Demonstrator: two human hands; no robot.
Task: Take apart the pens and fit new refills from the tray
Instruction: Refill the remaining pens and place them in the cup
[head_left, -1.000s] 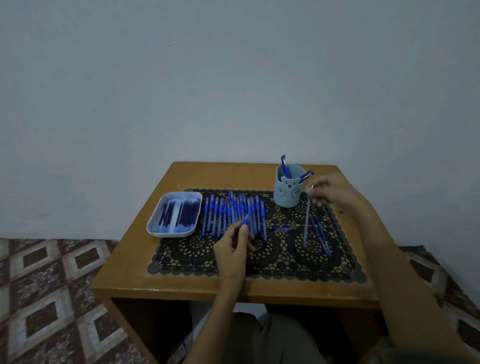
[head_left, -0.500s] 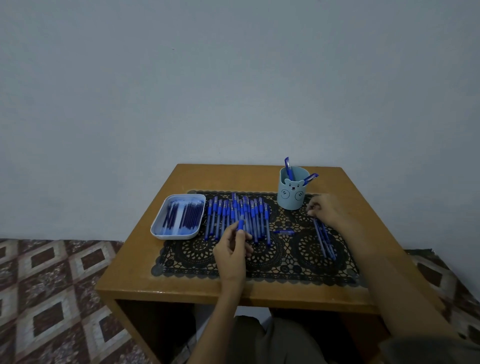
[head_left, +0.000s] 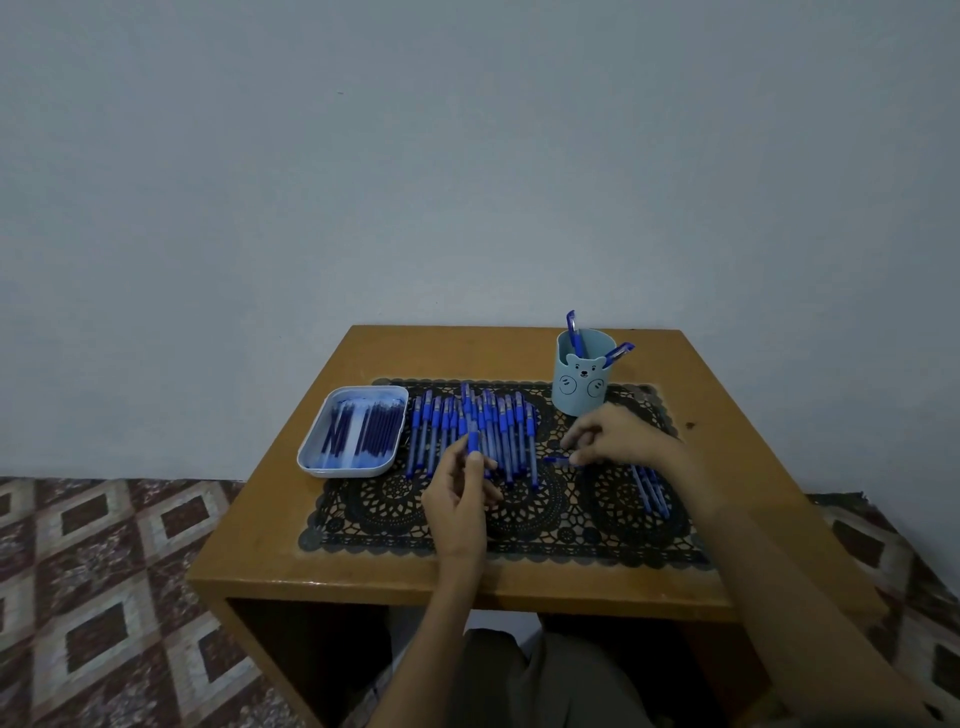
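Observation:
A row of several blue pens (head_left: 506, 434) lies on the black lace mat (head_left: 524, 538). To its left a pale blue tray (head_left: 311, 460) holds several dark blue refills (head_left: 366, 431). My left hand (head_left: 457, 501) grips a pen barrel (head_left: 474, 441) upright, just in front of the row. My right hand (head_left: 618, 436) is low over the mat's middle, and its fingertips pinch the end of a small blue pen piece (head_left: 557, 460) lying there. Several thin refills (head_left: 649, 488) lie on the mat under my right wrist.
A light blue bear-face cup (head_left: 582, 387) with two pens stands at the back right of the mat. The wooden table (head_left: 363, 358) is small, its front edge close to my lap. A wall rises right behind it, and patterned floor tiles lie to either side.
My right hand lowered a refill onto the pile at the right, then moved left to the small blue piece. My left hand kept holding the barrel, almost still.

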